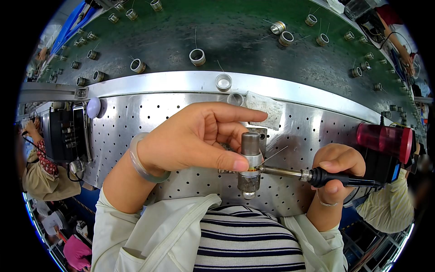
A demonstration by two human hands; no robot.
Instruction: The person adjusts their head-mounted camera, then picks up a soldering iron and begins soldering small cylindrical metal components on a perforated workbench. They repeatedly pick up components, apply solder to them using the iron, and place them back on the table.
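We have the ring [254,159] around a dark metal post [250,144], near the middle of the tabletop's [131,131] near edge. Our left hand [195,138] keeps a narrow grip there: the thumb presses the ring's left side, the fingers curl behind, and the index finger reaches out over the pad [269,111]. Our right hand [340,167] has its grip closed on the handle of an iron [319,177], whose tip meets the ring's right side (touching or a hair apart, we cannot quite tell). A thin wire [276,155] slants up and away from the ring, just above the iron's shaft.

To do this well, we should judge the tip as hot and keep our left thumb clear of it, since the two are near each other. We do best to steady the post with the left hand and let the right bring only light, even contact, the iron kept low and level. The wire wants watching: a careless lift of the shaft could catch it. A slack cord, too, should spare us any tug on the tip.
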